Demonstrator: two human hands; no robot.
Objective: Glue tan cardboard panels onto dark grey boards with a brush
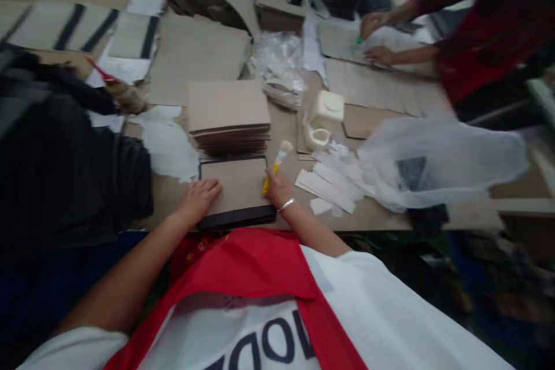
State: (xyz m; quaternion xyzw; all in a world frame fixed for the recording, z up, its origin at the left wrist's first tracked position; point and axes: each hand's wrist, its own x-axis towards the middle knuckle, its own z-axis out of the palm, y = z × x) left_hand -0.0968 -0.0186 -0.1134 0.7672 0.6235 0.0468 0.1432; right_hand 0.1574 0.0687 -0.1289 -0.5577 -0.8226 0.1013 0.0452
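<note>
A tan panel with black edges [238, 185] lies at the table's near edge, in front of my body. My left hand [200, 199] rests on its left edge, fingers lying flat and pointing inward. At its right edge my right hand [278, 186], with a silver bracelet at the wrist, is closed around a yellow-handled brush [277, 166], bristles pointing up and away. Just behind the panel stands a stack of brown boards [229, 107].
Dark fabric [65, 156] is heaped at left, beside a red-handled brush [119, 87]. White strips [327, 185], a cream plastic container [327, 108] and a clear plastic bag [442, 159] lie at right. Another person's hands [381, 55] work at the back right.
</note>
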